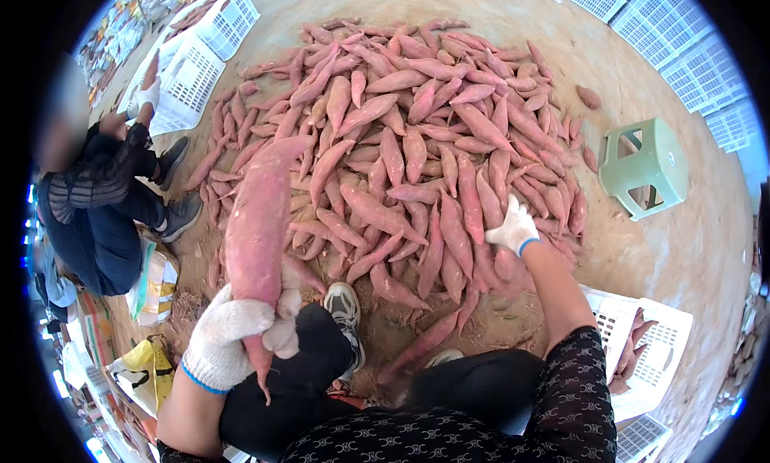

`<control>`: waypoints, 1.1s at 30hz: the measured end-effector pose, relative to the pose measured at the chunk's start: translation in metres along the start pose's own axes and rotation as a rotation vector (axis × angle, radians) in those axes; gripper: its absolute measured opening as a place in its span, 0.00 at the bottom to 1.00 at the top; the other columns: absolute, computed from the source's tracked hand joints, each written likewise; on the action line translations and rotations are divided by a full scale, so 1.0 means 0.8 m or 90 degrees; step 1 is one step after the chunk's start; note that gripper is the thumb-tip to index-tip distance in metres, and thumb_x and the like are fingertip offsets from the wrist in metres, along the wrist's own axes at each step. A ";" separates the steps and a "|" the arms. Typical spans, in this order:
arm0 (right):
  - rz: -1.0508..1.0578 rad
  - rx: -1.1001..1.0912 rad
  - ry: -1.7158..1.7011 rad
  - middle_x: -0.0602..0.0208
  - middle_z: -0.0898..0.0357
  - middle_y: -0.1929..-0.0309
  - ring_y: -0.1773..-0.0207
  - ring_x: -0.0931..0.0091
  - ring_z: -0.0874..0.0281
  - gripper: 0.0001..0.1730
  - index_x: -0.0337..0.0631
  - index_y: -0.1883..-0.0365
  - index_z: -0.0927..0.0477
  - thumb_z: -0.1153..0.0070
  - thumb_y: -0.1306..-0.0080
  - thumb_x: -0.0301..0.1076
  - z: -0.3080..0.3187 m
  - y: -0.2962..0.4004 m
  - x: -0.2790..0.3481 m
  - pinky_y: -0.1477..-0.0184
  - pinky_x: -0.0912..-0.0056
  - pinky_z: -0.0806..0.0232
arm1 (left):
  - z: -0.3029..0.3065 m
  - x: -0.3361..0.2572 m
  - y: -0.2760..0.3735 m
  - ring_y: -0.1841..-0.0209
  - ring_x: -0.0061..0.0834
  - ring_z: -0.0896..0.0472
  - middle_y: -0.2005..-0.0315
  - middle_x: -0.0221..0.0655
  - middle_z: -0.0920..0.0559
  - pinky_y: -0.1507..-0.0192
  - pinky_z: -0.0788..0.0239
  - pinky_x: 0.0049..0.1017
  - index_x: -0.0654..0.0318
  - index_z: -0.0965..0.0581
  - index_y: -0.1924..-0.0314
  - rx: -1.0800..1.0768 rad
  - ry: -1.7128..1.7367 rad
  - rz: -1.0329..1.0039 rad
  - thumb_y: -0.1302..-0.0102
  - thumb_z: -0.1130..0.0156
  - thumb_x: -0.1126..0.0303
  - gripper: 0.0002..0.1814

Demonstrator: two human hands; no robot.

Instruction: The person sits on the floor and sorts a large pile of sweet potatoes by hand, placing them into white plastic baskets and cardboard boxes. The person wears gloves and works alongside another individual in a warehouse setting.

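My left hand, in a white knitted glove with a blue cuff edge, grips a large pink-skinned sweet potato near its lower, narrow end and holds it upright close to the camera. Ahead of me lies a wide heap of sweet potatoes on the bare ground. My right hand, gloved the same way, reaches to the heap's right front part and touches sweet potatoes there; its fingers are spread, and whether they grip one is unclear. A single long sweet potato lies on the ground between my feet.
A white plastic crate with sweet potatoes stands at my right. Beyond it is a green plastic stool. Stacked crates line the far right. At left, a seated co-worker holds a sweet potato by white crates.
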State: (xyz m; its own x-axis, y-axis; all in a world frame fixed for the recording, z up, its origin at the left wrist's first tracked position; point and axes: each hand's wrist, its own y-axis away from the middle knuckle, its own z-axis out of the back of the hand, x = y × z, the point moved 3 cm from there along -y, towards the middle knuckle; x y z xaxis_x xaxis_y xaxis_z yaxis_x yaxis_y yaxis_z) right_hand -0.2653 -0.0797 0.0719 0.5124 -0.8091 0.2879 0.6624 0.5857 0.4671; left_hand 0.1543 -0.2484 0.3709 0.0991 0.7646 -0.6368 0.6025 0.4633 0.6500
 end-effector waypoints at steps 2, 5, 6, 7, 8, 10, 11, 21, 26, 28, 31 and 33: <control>0.033 0.035 -0.128 0.36 0.34 0.27 0.26 0.49 0.32 0.73 0.35 0.18 0.52 0.22 0.55 0.51 0.000 0.033 -0.009 0.24 0.54 0.37 | -0.004 0.000 0.004 0.74 0.26 0.25 0.60 0.36 0.22 0.69 0.32 0.32 0.66 0.27 0.39 0.026 0.007 0.017 0.42 0.30 0.66 0.32; 0.060 0.188 -0.660 0.41 0.29 0.29 0.28 0.52 0.28 0.62 0.34 0.20 0.45 0.28 0.48 0.51 0.007 0.082 -0.040 0.26 0.51 0.35 | -0.011 0.004 0.006 0.72 0.25 0.25 0.60 0.35 0.21 0.67 0.32 0.31 0.66 0.27 0.38 0.069 -0.005 0.036 0.40 0.31 0.66 0.30; 0.028 0.286 -0.861 0.42 0.31 0.27 0.27 0.51 0.30 0.59 0.34 0.21 0.44 0.30 0.45 0.52 0.013 0.102 -0.045 0.26 0.47 0.36 | -0.013 0.008 0.005 0.72 0.24 0.26 0.60 0.34 0.21 0.68 0.34 0.30 0.66 0.28 0.37 0.083 -0.009 0.043 0.39 0.31 0.65 0.31; 0.000 0.403 -1.066 0.42 0.33 0.26 0.26 0.50 0.31 0.57 0.33 0.22 0.42 0.33 0.43 0.52 0.024 0.125 -0.017 0.25 0.43 0.37 | -0.010 0.008 0.012 0.73 0.23 0.27 0.60 0.33 0.22 0.69 0.37 0.29 0.66 0.28 0.36 0.079 -0.016 0.045 0.39 0.30 0.65 0.32; 0.122 0.456 -1.113 0.43 0.34 0.25 0.26 0.48 0.32 0.56 0.35 0.22 0.40 0.38 0.41 0.60 0.040 0.150 0.013 0.25 0.36 0.39 | -0.006 0.011 0.016 0.71 0.23 0.26 0.60 0.34 0.21 0.67 0.34 0.30 0.66 0.28 0.36 0.102 -0.010 0.046 0.37 0.32 0.66 0.30; 0.211 0.450 -1.100 0.43 0.35 0.24 0.25 0.47 0.34 0.58 0.38 0.20 0.42 0.39 0.41 0.64 0.094 0.199 0.054 0.24 0.34 0.42 | -0.014 0.018 0.013 0.69 0.24 0.24 0.59 0.34 0.20 0.65 0.29 0.32 0.66 0.28 0.36 0.139 -0.014 0.047 0.36 0.32 0.66 0.30; 0.257 0.458 -1.096 0.43 0.35 0.24 0.24 0.46 0.36 0.59 0.39 0.20 0.42 0.39 0.42 0.66 0.107 0.215 0.073 0.23 0.33 0.43 | -0.014 0.021 0.014 0.69 0.25 0.23 0.59 0.34 0.20 0.64 0.27 0.33 0.66 0.28 0.36 0.147 -0.019 0.047 0.36 0.32 0.66 0.30; 0.319 0.425 -1.131 0.58 0.39 0.20 0.20 0.54 0.41 0.51 0.48 0.17 0.46 0.46 0.33 0.62 0.122 0.294 0.217 0.18 0.46 0.48 | 0.007 0.056 -0.013 0.40 0.38 0.18 0.42 0.42 0.19 0.38 0.23 0.42 0.66 0.31 0.29 0.274 -0.031 -0.042 0.32 0.32 0.69 0.32; 0.297 0.425 -1.159 0.56 0.31 0.27 0.24 0.56 0.34 0.51 0.41 0.23 0.37 0.34 0.47 0.34 0.095 0.348 0.271 0.21 0.51 0.41 | -0.021 0.040 0.009 0.42 0.30 0.20 0.39 0.37 0.23 0.42 0.24 0.32 0.61 0.37 0.24 0.285 -0.035 -0.071 0.35 0.31 0.72 0.40; 0.295 0.389 -1.134 0.57 0.30 0.27 0.25 0.57 0.34 0.48 0.42 0.24 0.36 0.34 0.46 0.32 0.095 0.350 0.266 0.22 0.53 0.40 | -0.026 0.030 0.014 0.44 0.28 0.21 0.41 0.36 0.23 0.43 0.25 0.30 0.60 0.38 0.25 0.248 -0.094 -0.099 0.36 0.32 0.75 0.41; 0.279 0.337 -1.235 0.59 0.29 0.29 0.27 0.58 0.31 0.44 0.44 0.26 0.34 0.35 0.42 0.32 0.089 0.329 0.252 0.25 0.53 0.36 | -0.016 0.025 0.011 0.49 0.24 0.22 0.44 0.36 0.23 0.48 0.25 0.27 0.61 0.37 0.26 0.224 -0.077 -0.131 0.38 0.32 0.76 0.40; 0.271 0.290 -1.323 0.59 0.28 0.30 0.28 0.58 0.30 0.42 0.45 0.25 0.35 0.35 0.39 0.33 0.103 0.317 0.253 0.27 0.53 0.34 | -0.006 0.021 0.013 0.49 0.23 0.22 0.44 0.36 0.23 0.49 0.26 0.26 0.63 0.36 0.27 0.198 -0.157 -0.171 0.39 0.32 0.76 0.40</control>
State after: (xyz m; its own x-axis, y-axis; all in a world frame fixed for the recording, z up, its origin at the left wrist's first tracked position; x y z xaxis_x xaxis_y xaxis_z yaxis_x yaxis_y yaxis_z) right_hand -0.0382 -0.0987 0.3175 -0.8224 0.2696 0.5009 0.3983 0.9016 0.1687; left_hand 0.1585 -0.2285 0.3686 0.0699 0.4892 -0.8694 0.8370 0.4454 0.3179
